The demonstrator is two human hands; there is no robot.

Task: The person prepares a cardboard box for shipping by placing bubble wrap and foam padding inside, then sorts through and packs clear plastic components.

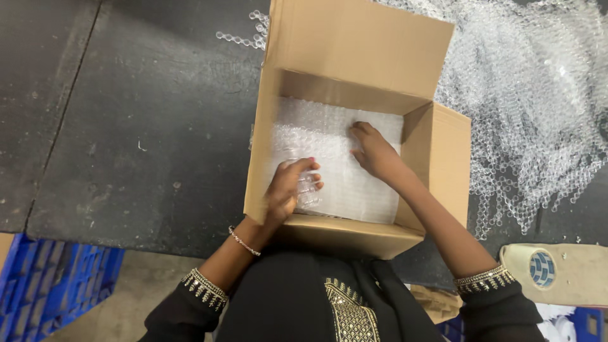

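I see a dark, scuffed surface (145, 126) under me, with an open cardboard box (443, 171) standing at its near edge, against my body. The box's far flap stands up and leans away from me; its right flap hangs out to the right. A loose heap of clear bubble wrap (532, 95) spreads over the surface to the right of the box. A blue crate (50, 285) sits on the floor at lower left, and a beige tape dispenser (557, 272) lies at lower right.

Both my arms reach forward and down into the box. My left hand (288, 190), wrist bent and a thin bracelet (244, 242) on it, has its fingers (303, 170) curled together around a fold of the bubble sheet (354, 177) near the box's left wall. My right hand (375, 152) lies palm down on the same sheet, fingers (362, 130) close together and pointing left and away, pressing on it near the middle; it grips nothing that I can see.

The sheet lines the bottom of the box. Its long axis runs from the near wall to the far wall, and its far-left part is bunched up.
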